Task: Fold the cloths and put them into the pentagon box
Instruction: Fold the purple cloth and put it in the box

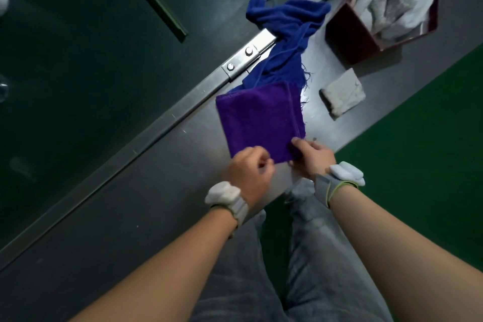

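I see my left hand [248,167] and right hand [312,157] pinching the folded purple cloth's [260,117] lower edge; a crumpled blue cloth [285,31] lies above it, a grey folded cloth [342,94] to its right, and the pentagon box [350,34] sits upper right.

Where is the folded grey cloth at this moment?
In the head view, the folded grey cloth lies on the metal table, right of the purple cloth and just below the pentagon box, touching neither.

Grey metal table [146,191] running from 7 o'clock to 1 o'clock, bolted steel bracket [247,56] on its raised edge, dark green floor [65,60] at 10 o'clock, brighter green floor [431,151] at 4 o'clock, dim light.
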`<state>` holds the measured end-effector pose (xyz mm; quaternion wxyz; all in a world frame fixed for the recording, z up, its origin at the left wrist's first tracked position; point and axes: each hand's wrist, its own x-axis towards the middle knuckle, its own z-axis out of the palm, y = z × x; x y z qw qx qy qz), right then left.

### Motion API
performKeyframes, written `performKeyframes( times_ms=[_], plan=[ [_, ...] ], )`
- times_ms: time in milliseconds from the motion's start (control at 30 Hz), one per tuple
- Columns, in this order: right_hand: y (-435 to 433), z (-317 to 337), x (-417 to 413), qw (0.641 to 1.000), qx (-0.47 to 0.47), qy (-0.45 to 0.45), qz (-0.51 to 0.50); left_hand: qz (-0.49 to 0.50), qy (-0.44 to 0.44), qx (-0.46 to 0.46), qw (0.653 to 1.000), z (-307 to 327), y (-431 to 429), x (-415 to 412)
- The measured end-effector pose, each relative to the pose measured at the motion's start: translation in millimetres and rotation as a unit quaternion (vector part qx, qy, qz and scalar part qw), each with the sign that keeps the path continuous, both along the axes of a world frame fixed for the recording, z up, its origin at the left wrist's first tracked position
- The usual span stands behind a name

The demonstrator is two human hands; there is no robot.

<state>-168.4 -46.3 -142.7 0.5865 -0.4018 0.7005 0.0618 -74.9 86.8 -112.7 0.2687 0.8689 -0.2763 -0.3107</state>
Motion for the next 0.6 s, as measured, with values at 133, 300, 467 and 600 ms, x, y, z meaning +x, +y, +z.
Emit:
performKeyframes(
  times_ms=[133,300,467,600],
  plan=[
    [-3,-6,2,0.982,-0.06,0.061,0.166,0.248,0.046,0.111,0.961,-10,19,14],
    [-2,-7,5,0.962,-0.069,0.079,0.252,0.371,0.215,0.146,0.891,-19,6,12],
    [13,8,-14,0.961,-0.01,0.116,0.253,0.353,0.281,0.158,0.878,-14,36,3],
    [37,30,-30,0.959,0.184,0.116,0.181,0.379,0.3,0.194,0.854,3,70,-6]
  ],
)
